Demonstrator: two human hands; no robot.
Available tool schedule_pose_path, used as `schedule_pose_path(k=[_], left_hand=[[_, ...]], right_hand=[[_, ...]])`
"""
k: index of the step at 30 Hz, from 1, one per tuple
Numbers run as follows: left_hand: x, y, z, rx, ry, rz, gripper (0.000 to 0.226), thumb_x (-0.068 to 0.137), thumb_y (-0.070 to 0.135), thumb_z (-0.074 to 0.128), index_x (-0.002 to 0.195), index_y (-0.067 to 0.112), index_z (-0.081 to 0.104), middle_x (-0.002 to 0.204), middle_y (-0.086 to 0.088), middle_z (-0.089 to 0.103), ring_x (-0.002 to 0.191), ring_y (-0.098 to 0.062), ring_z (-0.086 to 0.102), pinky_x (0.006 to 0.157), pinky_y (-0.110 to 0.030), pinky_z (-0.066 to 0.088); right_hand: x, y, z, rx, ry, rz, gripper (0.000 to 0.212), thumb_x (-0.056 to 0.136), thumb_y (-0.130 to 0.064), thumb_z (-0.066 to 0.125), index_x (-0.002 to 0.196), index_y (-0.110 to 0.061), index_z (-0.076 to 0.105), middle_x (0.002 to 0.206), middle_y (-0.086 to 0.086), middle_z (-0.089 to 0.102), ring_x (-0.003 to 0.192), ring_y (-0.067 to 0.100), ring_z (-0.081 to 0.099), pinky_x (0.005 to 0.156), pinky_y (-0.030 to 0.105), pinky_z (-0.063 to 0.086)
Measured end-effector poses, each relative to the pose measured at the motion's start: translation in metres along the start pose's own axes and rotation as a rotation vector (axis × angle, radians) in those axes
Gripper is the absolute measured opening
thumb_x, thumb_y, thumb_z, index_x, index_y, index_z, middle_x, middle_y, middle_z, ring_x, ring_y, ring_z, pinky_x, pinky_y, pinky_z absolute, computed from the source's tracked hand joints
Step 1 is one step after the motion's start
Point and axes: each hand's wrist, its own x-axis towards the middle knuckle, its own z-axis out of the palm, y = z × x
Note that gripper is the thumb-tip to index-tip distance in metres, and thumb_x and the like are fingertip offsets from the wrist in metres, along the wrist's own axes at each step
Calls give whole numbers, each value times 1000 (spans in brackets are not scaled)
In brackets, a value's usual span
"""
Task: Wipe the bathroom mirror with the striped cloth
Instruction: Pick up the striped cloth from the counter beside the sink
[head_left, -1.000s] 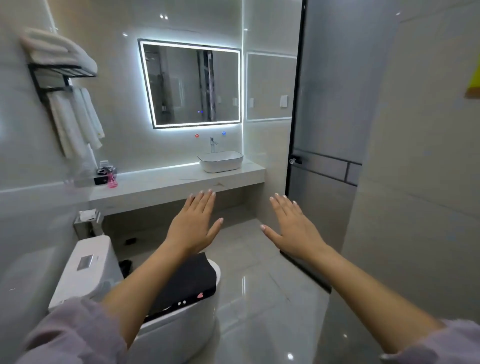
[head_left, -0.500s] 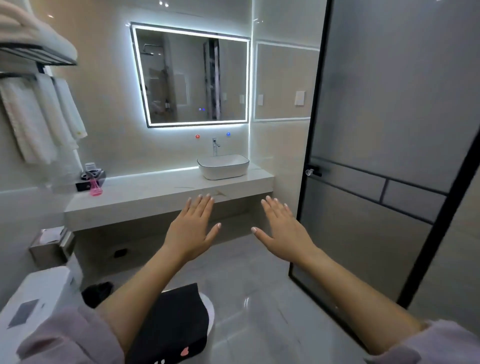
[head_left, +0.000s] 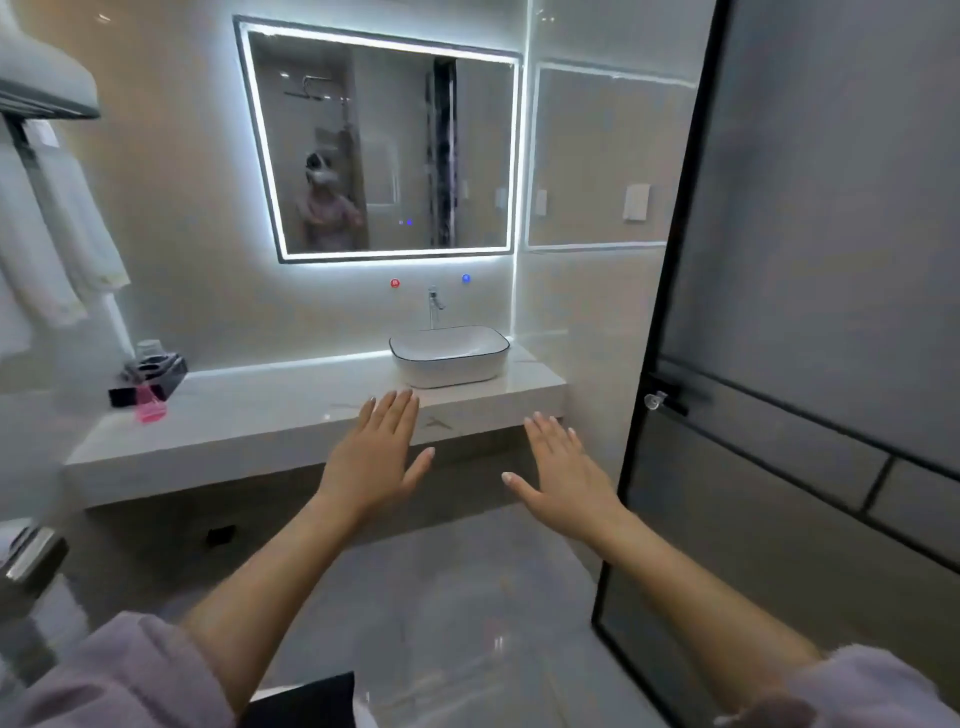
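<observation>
The bathroom mirror (head_left: 384, 145), a rectangle with a glowing white border, hangs on the far wall above the counter and reflects a person in a pale top. No striped cloth is visible anywhere. My left hand (head_left: 376, 457) is stretched forward, palm down, fingers spread and holding nothing, in front of the counter edge. My right hand (head_left: 563, 467) is held out the same way, empty, a little to the right. Both hands are well short of the mirror and below it.
A white marble counter (head_left: 260, 415) carries a white basin (head_left: 449, 356) with a tap, a black tray (head_left: 150, 371) and a pink item. White towels (head_left: 57, 244) hang on a rack at left. A black-framed glass door (head_left: 810, 364) stands at right. Glossy floor below.
The view has moved forward toward the counter and mirror; the toilet has slid almost out of sight at the bottom. A person's reflection now shows in the mirror. Both hands stay open and outstretched.
</observation>
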Motion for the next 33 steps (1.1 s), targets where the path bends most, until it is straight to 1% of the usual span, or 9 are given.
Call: schedule_pose_path(k=[7,11,13,17,20,23,27,33], left_hand=[[102,-31,58,-11,26,5,72,95,53,20,149,11,-1,159,-7,-1,146,-20,-2,117,-31,-7],[172,-59,107,5,57,-1,73,94,55,20,149,13,-1,159,-4,-1,146,-19,-3,115,-30,-8],[211,-76,132,13,66,-25,73,93,58,20,150,16,1,159,-2,-1,146,-18,-2,112,-30,-8],[278,-111,177,32,42,-44,73,92,59,18,150,16,2,159,-2,2,146,-19,0,111,-31,-7],[326,-131,210,18,19,-50,73,93,58,20,150,15,2,159,-2,2,146,-18,-1,110,-30,-11],[368,-141,242,-46,-1,-77,73,93,57,23,150,16,2,159,-1,0,146,-17,-1,109,-28,-9],[420,-153,284,-77,-20,-85,73,93,57,21,149,16,-1,159,-1,-4,146,-16,-4,111,-28,-9],[508,-172,345,-73,-38,-129,73,95,55,22,149,12,-1,159,-4,-1,146,-18,-2,116,-31,-6]], right_hand=[[111,36,29,7,32,-24,79,96,-56,32,152,-10,-1,161,7,-3,147,18,-7,114,28,-10],[193,59,56,20,39,-24,78,96,-56,32,152,-12,-1,161,5,-5,147,17,-7,116,30,-7],[238,71,70,16,37,-28,78,96,-55,32,152,-12,-2,161,5,-6,147,17,-7,116,30,-8],[316,94,90,0,18,-30,79,96,-56,33,152,-13,-4,160,5,-7,147,18,-8,116,31,-9],[376,113,104,2,56,-27,79,95,-57,32,152,-15,-3,161,3,-8,147,17,-9,114,29,-9],[424,130,120,16,34,-26,78,96,-57,30,152,-16,-5,160,2,-10,147,16,-11,114,28,-10],[487,156,144,27,9,-43,78,96,-56,30,152,-15,-6,160,2,-12,146,15,-13,116,29,-9],[605,206,184,61,24,-106,78,95,-59,31,152,-17,-1,161,1,-6,147,16,-8,116,30,-4]])
